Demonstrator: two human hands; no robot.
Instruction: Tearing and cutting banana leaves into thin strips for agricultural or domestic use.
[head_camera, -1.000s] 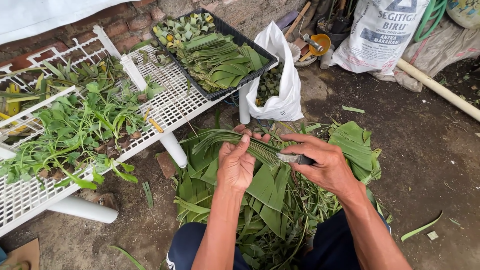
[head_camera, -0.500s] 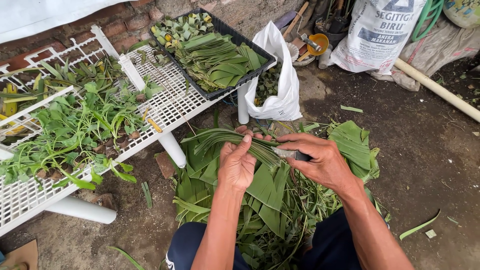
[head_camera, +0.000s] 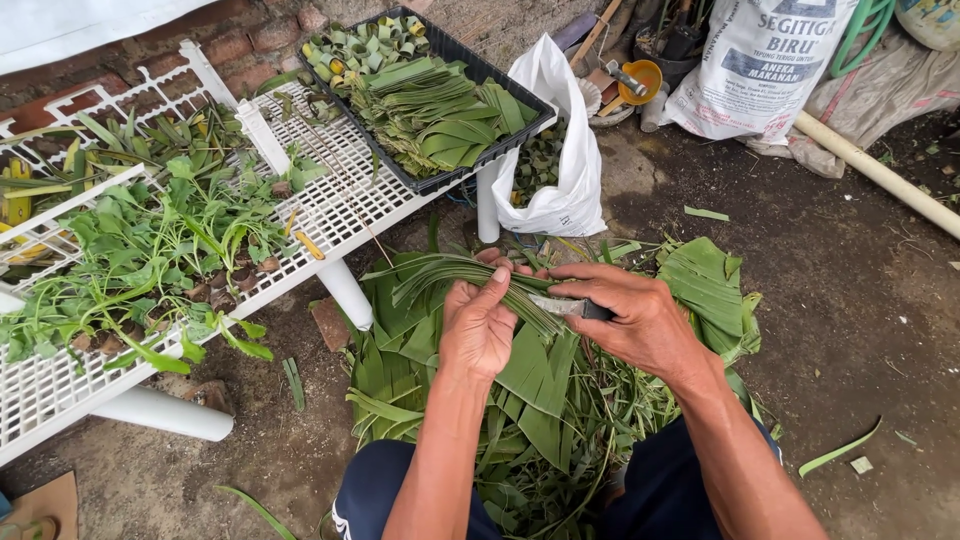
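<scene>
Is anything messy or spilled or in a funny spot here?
Yes, a little. A few green leaf scraps lie loose on the dirt ground, away from the big pile of green leaves under the left hand and right hand. The black plastic tray also juts past the white slatted rack.

Green leaf strips (head_camera: 470, 275), green leaf pile (head_camera: 560, 400) near; white rack (head_camera: 340, 195) left, black tray (head_camera: 470, 55) far, white bag (head_camera: 565, 190).

The left hand (head_camera: 480, 325) is gripping a bundle of long green leaf strips (head_camera: 455, 275) above the heap of broad green leaves (head_camera: 560, 400), while the right hand (head_camera: 640, 320) is pressing a small dark-handled knife (head_camera: 570, 307) against it.
</scene>
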